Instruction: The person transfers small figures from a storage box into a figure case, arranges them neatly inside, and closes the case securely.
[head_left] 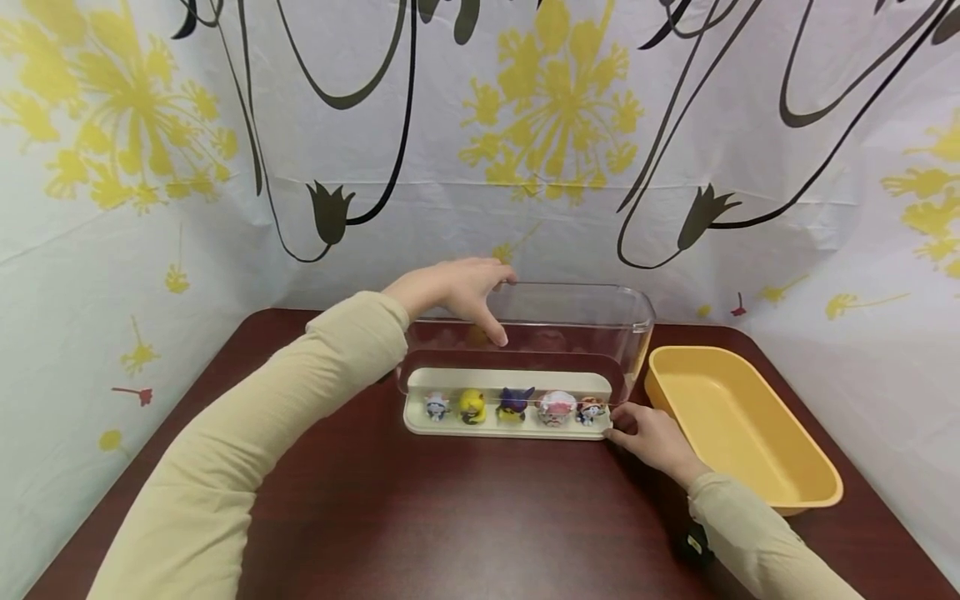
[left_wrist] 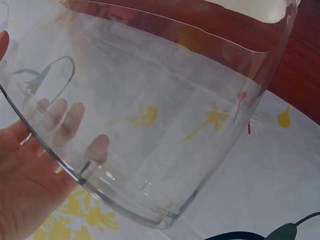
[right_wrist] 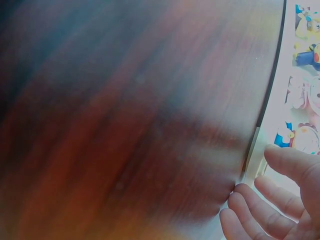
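The table [head_left: 465,517] is dark red-brown wood, backed by a white curtain [head_left: 150,250] printed with yellow flowers and black stems. On its right side sits a yellow tub [head_left: 817,487], just beside the clear cover.

The clear cover [head_left: 600,321] is a long transparent plastic dome. It is tilted: its rear part is raised, while its front edge stays low over the tray. My left hand [head_left: 457,292] grips it at the rear left; in the left wrist view my fingers [left_wrist: 70,117] show through the plastic, curled around the cover's edge and clamped on it.

The cream tray [head_left: 420,423] lies flat on the table at centre, under the cover's front edge. My right hand [head_left: 652,437] rests at its right end; in the right wrist view the fingers [right_wrist: 295,165] are loosely spread, touching the tray's corner.

Five small figures [head_left: 512,404] stand in a row on the tray, among them a yellow one [head_left: 472,405] and a dark purple one.
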